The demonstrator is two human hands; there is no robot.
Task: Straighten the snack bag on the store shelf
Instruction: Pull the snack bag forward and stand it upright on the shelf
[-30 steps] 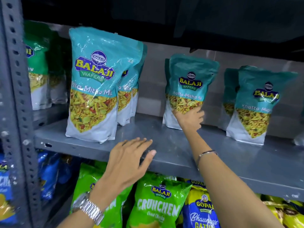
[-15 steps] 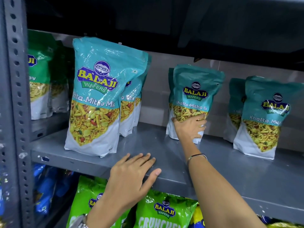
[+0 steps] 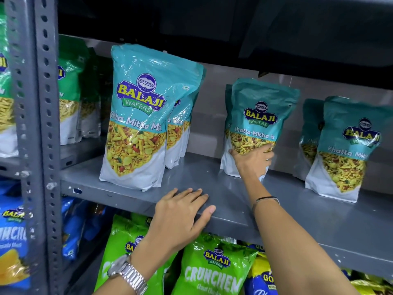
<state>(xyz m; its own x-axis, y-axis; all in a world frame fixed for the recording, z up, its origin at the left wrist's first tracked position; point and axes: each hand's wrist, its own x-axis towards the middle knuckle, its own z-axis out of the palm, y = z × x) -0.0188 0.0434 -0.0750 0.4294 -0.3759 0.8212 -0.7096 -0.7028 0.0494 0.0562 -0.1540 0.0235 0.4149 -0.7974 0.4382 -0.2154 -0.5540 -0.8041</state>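
A teal Balaji Khatta Mitha Mix snack bag [image 3: 260, 116] stands in the middle of the grey metal shelf [image 3: 229, 188], leaning slightly. My right hand [image 3: 253, 161] grips its lower front, fingers wrapped over the clear window and white base. My left hand [image 3: 180, 218] lies flat on the shelf's front edge, fingers spread, holding nothing. Another teal bag stands right behind the held one, mostly hidden.
A larger-looking teal bag [image 3: 144, 116] stands at the left front with more behind it. Two teal bags [image 3: 344, 150] stand at the right. Green bags [image 3: 70, 90] sit beyond the perforated upright post [image 3: 40, 124]. Green Crunchem bags [image 3: 212, 271] fill the shelf below.
My right hand has closed further around the bag's lower front and the bag has shifted slightly. My left hand has settled flat on the shelf edge. The camera has moved closer.
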